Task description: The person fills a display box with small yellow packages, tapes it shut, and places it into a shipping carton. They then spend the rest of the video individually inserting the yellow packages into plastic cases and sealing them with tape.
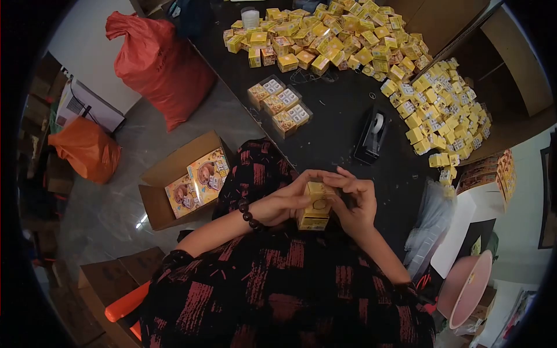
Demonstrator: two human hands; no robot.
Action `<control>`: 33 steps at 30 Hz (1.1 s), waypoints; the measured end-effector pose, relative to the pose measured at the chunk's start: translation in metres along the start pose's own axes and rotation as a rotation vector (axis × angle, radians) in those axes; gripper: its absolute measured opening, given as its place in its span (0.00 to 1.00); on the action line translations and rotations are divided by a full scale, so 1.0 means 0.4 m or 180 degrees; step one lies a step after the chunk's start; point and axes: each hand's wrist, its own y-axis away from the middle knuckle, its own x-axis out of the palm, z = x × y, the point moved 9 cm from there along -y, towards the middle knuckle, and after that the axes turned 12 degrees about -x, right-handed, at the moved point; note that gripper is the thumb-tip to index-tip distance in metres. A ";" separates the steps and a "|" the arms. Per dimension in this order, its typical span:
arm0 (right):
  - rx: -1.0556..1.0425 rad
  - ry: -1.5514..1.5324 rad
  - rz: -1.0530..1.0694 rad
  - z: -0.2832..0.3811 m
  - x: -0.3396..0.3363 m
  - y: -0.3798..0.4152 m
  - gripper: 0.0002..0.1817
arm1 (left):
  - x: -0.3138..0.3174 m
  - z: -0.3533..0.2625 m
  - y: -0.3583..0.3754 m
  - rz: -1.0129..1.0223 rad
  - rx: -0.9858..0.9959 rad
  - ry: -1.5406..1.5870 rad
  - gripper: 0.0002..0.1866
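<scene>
Close in front of my body I hold a small yellow box (314,223) upright between both hands. My left hand (282,204), with a dark bead bracelet at the wrist, wraps the box's left side, its thumb lying across the front. My right hand (355,200) pinches the right side and upper edge, fingers curled over the top. A round mark shows on the box's face. Beyond the hands, a black tape dispenser (371,139) stands on the dark table (325,124). Several yellow boxes with white lettered blocks (281,107) sit in clear trays to its left.
A big heap of yellow boxes (325,40) covers the table's far side, beside a pile of small yellow-and-white pieces (438,110). Clear plastic sleeves (428,229) lie at right, near a pink basin (465,290). An open carton (158,200) and red sack (159,64) stand left.
</scene>
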 end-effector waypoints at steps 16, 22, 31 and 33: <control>0.1021 -0.0275 0.0359 -0.001 -0.005 -0.005 0.04 | -0.012 0.003 -0.021 -0.0478 0.0085 -0.2031 0.36; 0.0969 -0.0061 0.0456 0.001 -0.022 0.010 0.12 | -0.032 0.038 -0.040 -0.0403 -0.0392 -0.1392 0.35; 0.0424 0.0364 0.0449 0.024 -0.056 0.049 0.16 | -0.005 0.027 -0.109 -0.0311 -0.0556 -0.1409 0.30; 0.0454 0.0393 0.0160 0.018 -0.086 0.047 0.15 | -0.015 0.026 -0.135 -0.0382 -0.0724 -0.0960 0.27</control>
